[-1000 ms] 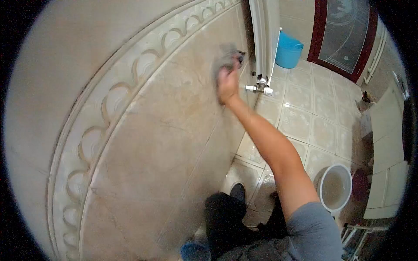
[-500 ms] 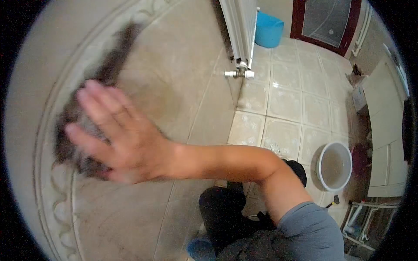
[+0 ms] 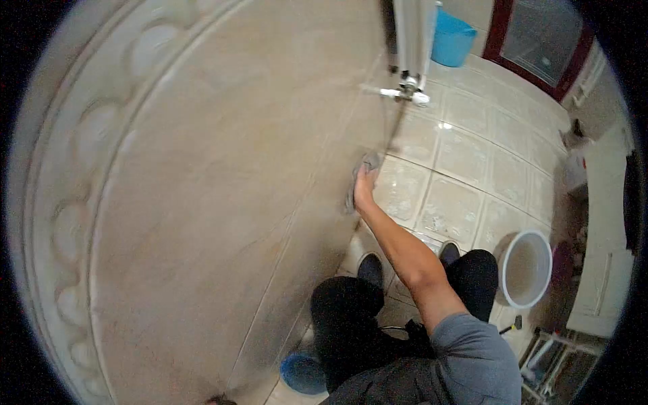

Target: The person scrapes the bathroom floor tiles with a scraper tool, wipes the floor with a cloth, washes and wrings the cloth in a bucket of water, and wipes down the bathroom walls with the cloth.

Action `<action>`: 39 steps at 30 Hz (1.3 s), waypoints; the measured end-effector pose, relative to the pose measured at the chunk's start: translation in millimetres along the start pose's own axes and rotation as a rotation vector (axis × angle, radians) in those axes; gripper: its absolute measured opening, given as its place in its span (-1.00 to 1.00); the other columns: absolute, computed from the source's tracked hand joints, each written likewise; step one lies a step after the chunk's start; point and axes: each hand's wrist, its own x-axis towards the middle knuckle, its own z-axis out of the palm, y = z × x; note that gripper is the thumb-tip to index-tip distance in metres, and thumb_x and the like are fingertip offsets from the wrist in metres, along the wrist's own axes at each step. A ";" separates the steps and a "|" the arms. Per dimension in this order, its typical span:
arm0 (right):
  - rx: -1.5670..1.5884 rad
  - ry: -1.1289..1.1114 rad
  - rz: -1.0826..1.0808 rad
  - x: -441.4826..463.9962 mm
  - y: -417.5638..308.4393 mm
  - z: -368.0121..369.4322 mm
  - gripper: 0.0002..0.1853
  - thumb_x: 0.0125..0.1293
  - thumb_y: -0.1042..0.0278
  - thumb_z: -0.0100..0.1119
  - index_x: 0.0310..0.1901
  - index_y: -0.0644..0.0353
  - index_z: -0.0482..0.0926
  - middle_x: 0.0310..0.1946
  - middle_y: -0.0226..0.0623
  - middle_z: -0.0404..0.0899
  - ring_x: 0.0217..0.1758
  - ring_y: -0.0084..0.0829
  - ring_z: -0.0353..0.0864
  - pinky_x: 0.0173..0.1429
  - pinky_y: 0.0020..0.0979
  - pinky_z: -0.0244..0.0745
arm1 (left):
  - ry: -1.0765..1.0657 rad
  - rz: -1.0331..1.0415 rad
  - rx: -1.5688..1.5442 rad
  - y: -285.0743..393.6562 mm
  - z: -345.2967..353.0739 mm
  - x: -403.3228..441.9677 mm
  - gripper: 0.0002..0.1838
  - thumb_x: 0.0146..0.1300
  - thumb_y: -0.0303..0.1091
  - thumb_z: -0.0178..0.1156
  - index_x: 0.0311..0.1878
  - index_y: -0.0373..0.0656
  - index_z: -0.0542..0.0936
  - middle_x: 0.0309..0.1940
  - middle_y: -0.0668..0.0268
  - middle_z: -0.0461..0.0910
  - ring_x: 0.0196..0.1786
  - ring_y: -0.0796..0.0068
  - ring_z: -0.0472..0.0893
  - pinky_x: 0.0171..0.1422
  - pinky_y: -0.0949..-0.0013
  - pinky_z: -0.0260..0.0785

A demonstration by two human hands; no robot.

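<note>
My right hand (image 3: 365, 187) is low on the beige tiled wall (image 3: 223, 162), near where the wall meets the floor. It is closed around a crumpled grey cloth (image 3: 370, 160), which shows above and beside the fingers and lies against the wall. The bare forearm stretches down to a grey sleeve (image 3: 476, 354). My left hand does not show clearly; a small dark, reddish patch at the bottom edge is too little to make out.
A white bucket (image 3: 504, 270) of murky water stands on the floor at right, with a black-and-yellow tool handle (image 3: 517, 322) below it. A blue basin (image 3: 302, 373) sits beside my leg. A radiator (image 3: 413, 40), a turquoise bucket (image 3: 452, 40) and a pale cabinet (image 3: 601, 270) stand around.
My right hand has moved with the cloth from the upper wall, beside the moulded border, down and right to the wall's foot. The view has shifted, and both shoes now show.
</note>
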 end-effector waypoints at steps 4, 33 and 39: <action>0.026 -0.102 -0.500 -74.6 -129.3 23.1 -0.31 0.37 0.23 0.06 0.38 0.47 0.08 0.40 0.22 0.12 0.45 0.06 0.17 0.54 -0.11 -0.01 | -0.040 0.047 0.002 -17.1 -3.2 -1.0 -0.07 0.42 0.39 -0.37 0.59 -0.15 -0.13 0.59 -0.09 -0.32 0.60 -0.23 -0.27 0.57 -0.27 -0.35; 0.463 -0.313 -1.170 -321.2 -326.1 39.9 -0.19 -0.15 -0.08 0.43 0.22 -0.01 0.46 0.46 0.15 0.09 0.52 0.30 0.01 0.48 0.34 0.00 | -0.053 0.088 -0.081 -38.7 7.7 -27.0 -0.09 0.47 0.28 -0.27 0.56 -0.33 -0.12 0.57 -0.15 -0.35 0.61 -0.13 -0.31 0.59 -0.13 -0.32; 0.185 -0.380 -0.886 -315.3 -119.5 18.7 0.11 0.08 -0.39 0.18 0.51 0.19 0.02 0.54 0.22 -0.22 0.59 0.25 -0.18 0.55 0.24 -0.22 | -0.072 0.095 -0.052 -25.2 7.6 -12.1 -0.10 0.50 0.26 -0.34 0.55 -0.37 -0.19 0.57 -0.18 -0.40 0.61 -0.17 -0.35 0.60 -0.10 -0.34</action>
